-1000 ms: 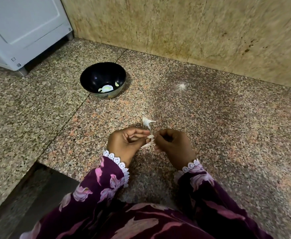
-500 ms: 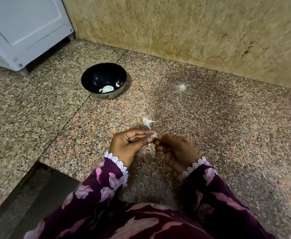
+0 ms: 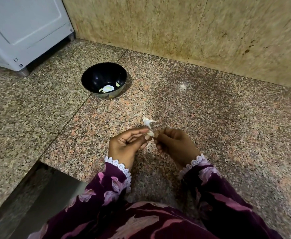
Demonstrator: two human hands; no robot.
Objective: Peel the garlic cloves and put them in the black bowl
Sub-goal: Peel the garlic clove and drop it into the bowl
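Note:
My left hand [image 3: 127, 144] and my right hand [image 3: 174, 144] meet over the granite surface, and both pinch a small whitish garlic clove [image 3: 150, 133] between their fingertips. A torn piece of white garlic skin [image 3: 148, 121] lies on the stone just beyond the hands. The black bowl [image 3: 89, 78] stands farther back to the left, with a couple of pale peeled cloves [image 3: 107, 88] at its bottom.
A white appliance [image 3: 24, 30] on small feet stands at the back left. A beige stone wall [image 3: 193, 31] runs along the back. The granite slab [image 3: 227, 126] ends in a step down [image 3: 38, 195] at the lower left.
The hands have stayed together on the clove; my right hand has turned a little and its wrist has dropped. The bowl and the skin have not moved.

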